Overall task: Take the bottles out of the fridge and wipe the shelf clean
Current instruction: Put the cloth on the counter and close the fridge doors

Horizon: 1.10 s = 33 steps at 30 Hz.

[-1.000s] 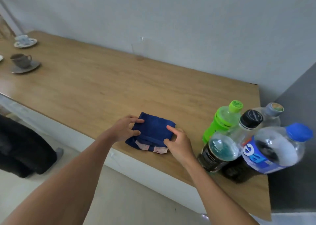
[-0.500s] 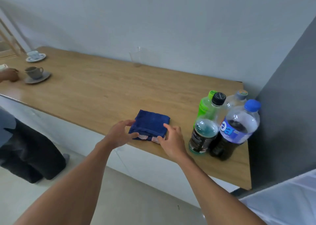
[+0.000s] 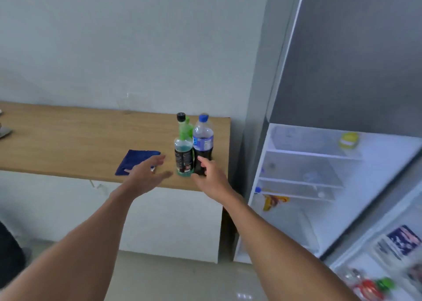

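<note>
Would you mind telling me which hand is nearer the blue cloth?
Left. The left hand hovers open over the blue cloth's right corner; the right hand is further right, in front of the bottles.

hands: left [image 3: 146,175], right [image 3: 211,177] spread, empty | cloth [image 3: 137,161] and bottles [image 3: 194,145] on counter [image 3: 68,140] | fridge [image 3: 319,175] open

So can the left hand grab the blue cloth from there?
Probably yes. The left hand is open right at the cloth near the counter edge, with nothing between them; the bottles stand off to the side.
</note>
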### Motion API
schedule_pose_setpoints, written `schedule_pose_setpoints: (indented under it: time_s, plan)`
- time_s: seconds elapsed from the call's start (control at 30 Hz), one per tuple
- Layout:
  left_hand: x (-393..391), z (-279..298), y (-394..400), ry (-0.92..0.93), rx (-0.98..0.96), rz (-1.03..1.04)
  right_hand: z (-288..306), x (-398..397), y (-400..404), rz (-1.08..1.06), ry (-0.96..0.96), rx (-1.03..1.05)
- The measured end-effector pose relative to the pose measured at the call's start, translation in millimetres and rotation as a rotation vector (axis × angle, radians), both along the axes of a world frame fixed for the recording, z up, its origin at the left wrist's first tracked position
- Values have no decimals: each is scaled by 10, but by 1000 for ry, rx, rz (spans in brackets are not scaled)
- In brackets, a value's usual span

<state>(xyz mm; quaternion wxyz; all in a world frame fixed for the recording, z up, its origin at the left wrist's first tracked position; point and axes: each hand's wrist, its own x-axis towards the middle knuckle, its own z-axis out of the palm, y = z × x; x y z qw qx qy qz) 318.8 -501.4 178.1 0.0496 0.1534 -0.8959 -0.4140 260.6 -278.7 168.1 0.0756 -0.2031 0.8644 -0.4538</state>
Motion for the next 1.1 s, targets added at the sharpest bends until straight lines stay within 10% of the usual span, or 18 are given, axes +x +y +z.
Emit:
schedule_pose_setpoints:
  time_s: [0.3, 0.53, 0.77, 1.1]
  plan:
    - [-557, 625, 2369, 81, 105, -412, 582, 205, 2606, -369, 144, 71]
    - [-916, 1189, 4393, 414, -226, -545, 956, 324, 4631, -660, 221, 78]
    - [-1442, 1347, 5719, 739, -681, -310, 1220, 151, 6234, -756, 321, 205]
    - [-2001, 1279, 6242, 636, -817, -41, 1180, -290, 7285, -694, 91, 629]
